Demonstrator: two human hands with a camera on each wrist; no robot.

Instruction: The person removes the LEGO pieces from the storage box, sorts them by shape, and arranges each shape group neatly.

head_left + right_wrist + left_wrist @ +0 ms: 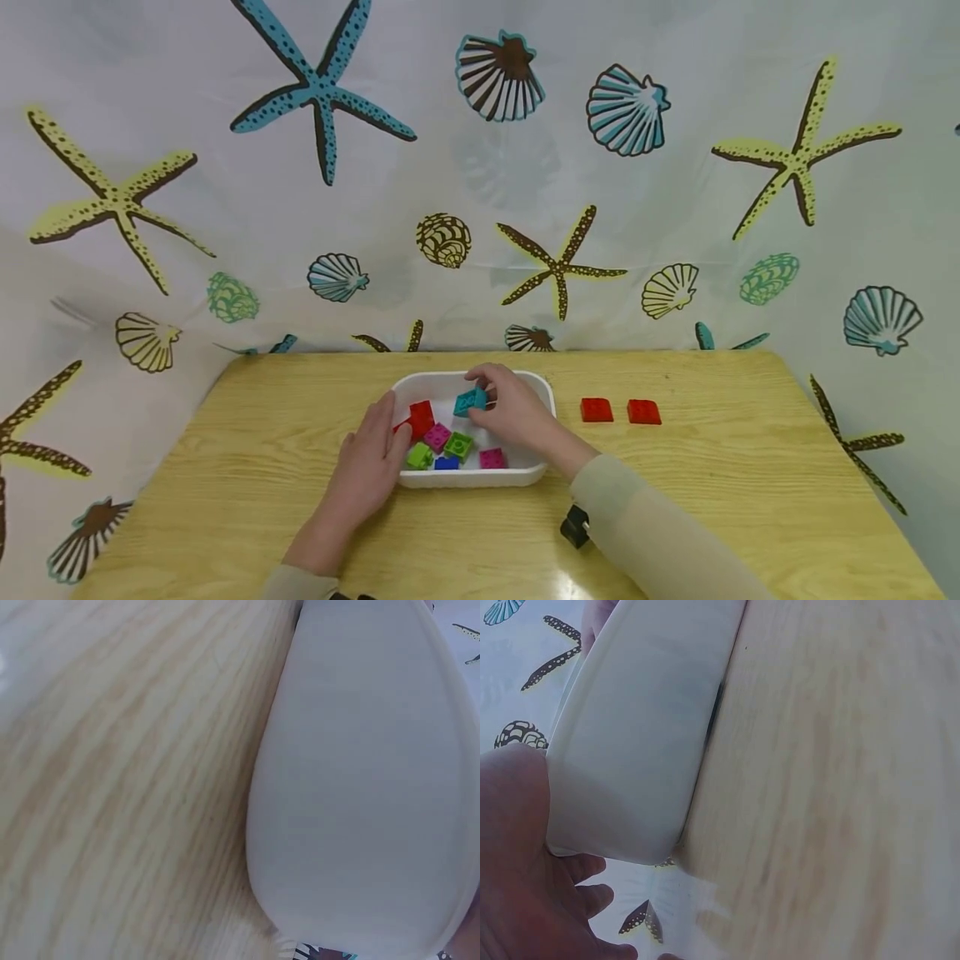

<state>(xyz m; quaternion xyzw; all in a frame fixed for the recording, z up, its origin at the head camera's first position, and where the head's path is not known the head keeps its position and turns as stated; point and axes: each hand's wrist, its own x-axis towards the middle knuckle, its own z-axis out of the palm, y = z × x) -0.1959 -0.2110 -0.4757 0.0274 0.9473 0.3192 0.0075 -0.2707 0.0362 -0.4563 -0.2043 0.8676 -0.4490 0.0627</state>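
Observation:
A white plastic tray (480,478) sits on the wooden table with several toy building bricks in it. My left hand (367,462) grips its left end, thumb over the rim and the other fingers along the outer wall. Inside the tray, my right hand (517,408) pinches a teal brick (468,402) between thumb and fingers. Red bricks (422,414) lie near the left thumb. Around the front are a magenta brick (437,436), a green brick (457,446), a lime brick (420,456), a blue brick (447,463) and a pink brick (492,458). The right wrist view shows only the tray's outer wall (360,787) and tabletop.
To the right of the tray, two red bricks (596,409) lie side by side on the wooden table (720,450). A white cloth (405,167) printed with starfish and shells hangs behind the table and along its sides. A small black device (575,527) shows beside the right sleeve.

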